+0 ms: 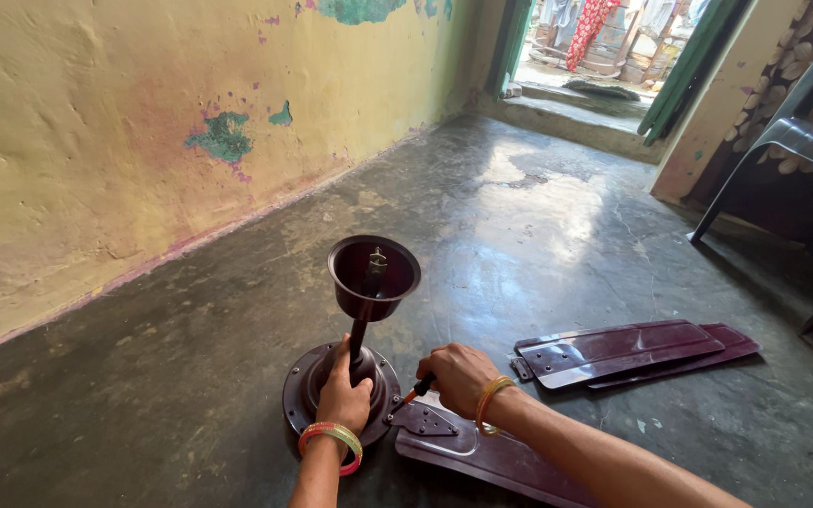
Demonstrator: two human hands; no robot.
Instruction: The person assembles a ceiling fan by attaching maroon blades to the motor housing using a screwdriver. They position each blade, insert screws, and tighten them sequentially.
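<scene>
Looking down from the head view, a person sits on a dark, polished concrete floor (557, 216) with a maroon ceiling fan laid out in parts in the lower middle of the frame. The fan motor (331, 400) rests flat on the floor, its down rod (361, 325) standing upright and ending in a bell-shaped canopy cup (374, 273) that opens upward. Inside the cup only the rod's top fitting, a small metal bracket, can be seen; nothing else lies in it.

The left hand (342, 395), with bangles at the wrist, is clamped around the base of the rod on top of the motor, steadying it. The right hand (460, 374) is closed on a screwdriver (416, 390) with a red and black handle, its tip pointing toward the motor's edge where the metal bracket of a fan blade (491, 456) meets it. That blade lies just beside the motor at the bottom of the frame, partly under the right forearm.

Judging from this layout, the work is at an early stage: one blade sits at the motor with its bracket in place, though whether any screw is already tight cannot be told. At least two spare blades (628, 350) lie stacked to the right, apart from the motor and unattached.

A peeling yellow wall (96, 150) fills the left, an open doorway (604, 47) sits at upper centre, and a plastic chair (792, 141) stands at upper right.
</scene>
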